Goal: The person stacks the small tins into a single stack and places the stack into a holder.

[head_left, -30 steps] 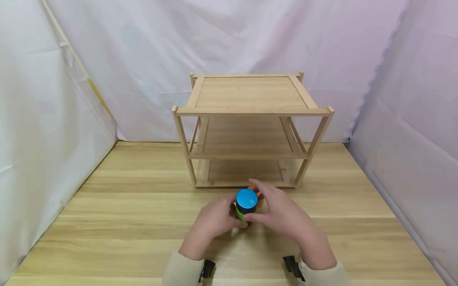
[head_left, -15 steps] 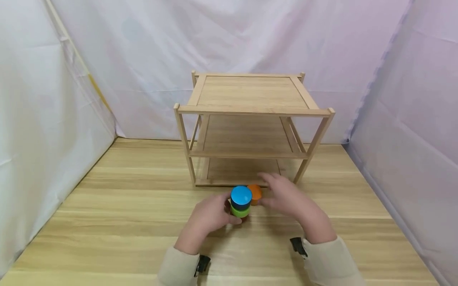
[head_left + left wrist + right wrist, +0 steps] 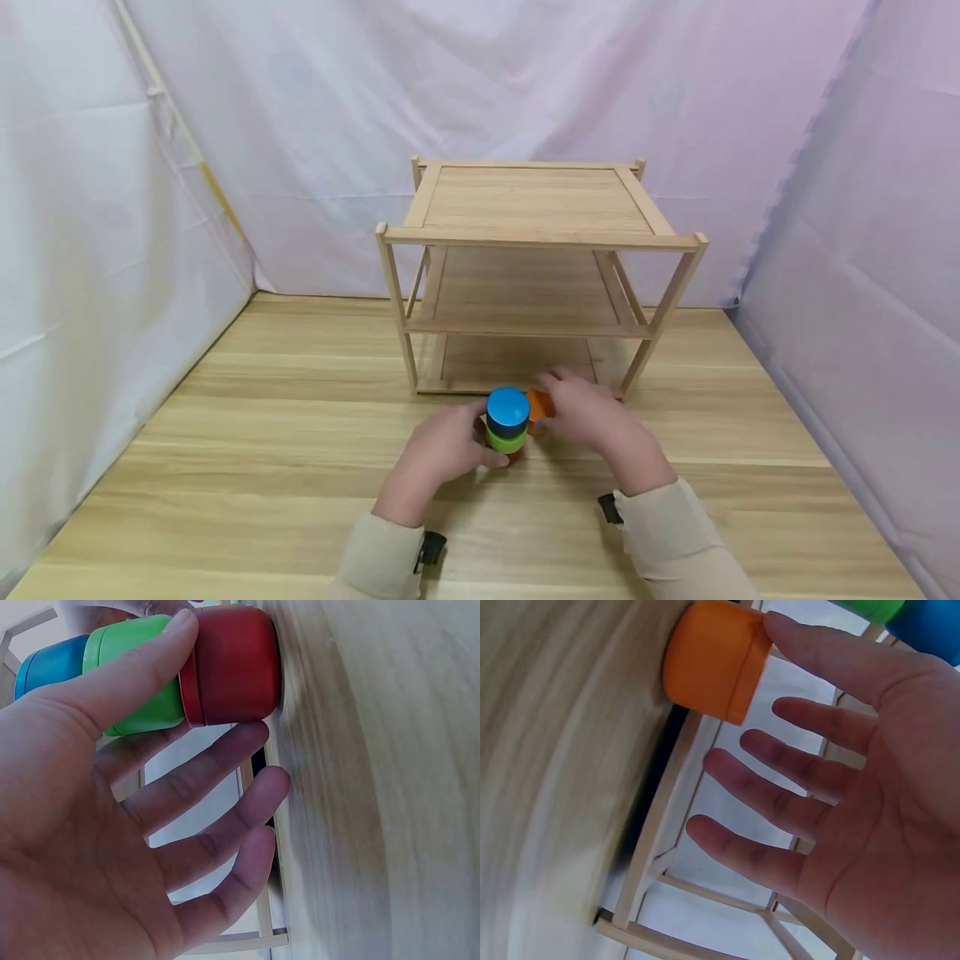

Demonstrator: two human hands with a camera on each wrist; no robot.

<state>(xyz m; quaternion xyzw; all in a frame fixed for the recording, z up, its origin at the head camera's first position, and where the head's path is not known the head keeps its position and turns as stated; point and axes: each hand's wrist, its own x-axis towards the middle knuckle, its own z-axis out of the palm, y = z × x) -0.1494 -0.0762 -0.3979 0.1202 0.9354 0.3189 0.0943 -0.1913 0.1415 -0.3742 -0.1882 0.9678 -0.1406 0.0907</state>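
A stack of small round lidded canisters stands upright on the table: red (image 3: 236,667) at the bottom, green (image 3: 506,442) in the middle, blue (image 3: 507,408) on top. My left hand (image 3: 444,446) holds the stack from the left, its thumb lying across the green canister with the tip by the red one's rim. The other fingers pass behind, partly hidden. Just right of the stack, an orange canister (image 3: 716,660) sits on the table. My right hand (image 3: 588,412) is beside it, fingers spread and loosely bent, thumb tip at the orange lid's edge.
A wooden rack (image 3: 528,329) with three shelf levels stands right behind the canisters, its front rail close to the hands. The wood-grain table (image 3: 285,467) spreads to both sides. White cloth (image 3: 525,83) hangs at the back and sides.
My right hand has left the stack and moved right, coming in at the orange canister, which was mostly hidden behind it before. The left hand stays on the stack.
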